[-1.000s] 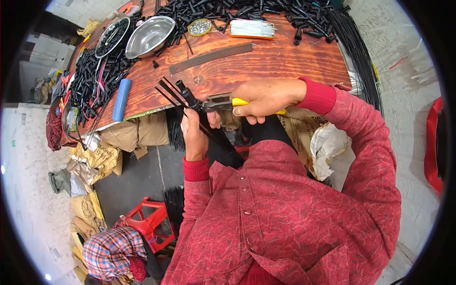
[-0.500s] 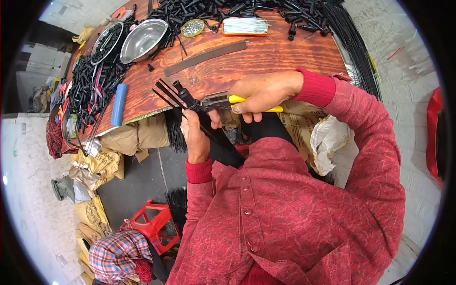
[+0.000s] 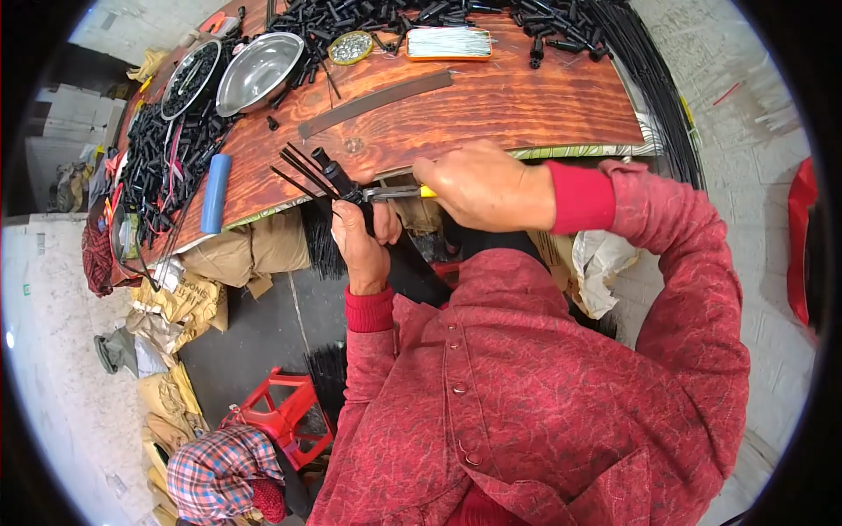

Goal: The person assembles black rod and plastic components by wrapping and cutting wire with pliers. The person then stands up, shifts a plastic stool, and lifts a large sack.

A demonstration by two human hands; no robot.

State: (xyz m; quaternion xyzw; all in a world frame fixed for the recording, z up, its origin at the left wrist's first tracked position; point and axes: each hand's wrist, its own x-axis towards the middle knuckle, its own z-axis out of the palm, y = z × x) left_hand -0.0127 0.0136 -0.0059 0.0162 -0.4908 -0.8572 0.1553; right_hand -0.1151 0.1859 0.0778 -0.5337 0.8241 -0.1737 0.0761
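Right Hand Rolls Over Yellow-Handled Pliers at the Desk Edge

Through the head view, I watch the right hand (image 3: 493, 188) closed around the pliers (image 3: 396, 192), its back now turned up toward my camera. Half a second ago the yellow handles stuck out on both sides of the grip; now only a small patch of yellow shows ahead of the fingers. The metal nose of the pliers points left and reaches the base of an upright black fitting (image 3: 333, 173), just beside the left fingers. I cannot tell how far the nose is open.

The left hand (image 3: 361, 250) is closed on a bundle of thin black rods (image 3: 303, 172), which it still pinches with the fitting near the front edge of the wooden desk (image 3: 517, 110). The fitting leans slightly, its open end up, with the rod ends fanned out to its left.

On the desk, a flat metal strip (image 3: 377, 103) lies beyond the hands, with a blue cylinder (image 3: 216, 193) to the left, near a heap of black parts (image 3: 162, 171). Farther back sit a silver bowl (image 3: 259, 72), a yellow-rimmed dish (image 3: 352, 63) of small shiny pieces and an orange-rimmed tray (image 3: 449, 59) of pale sticks. Their layout matches the earlier frame, though everything appears slightly farther left. At lower left, a person in a plaid covering (image 3: 215, 473) is beside a red stool (image 3: 285, 416).
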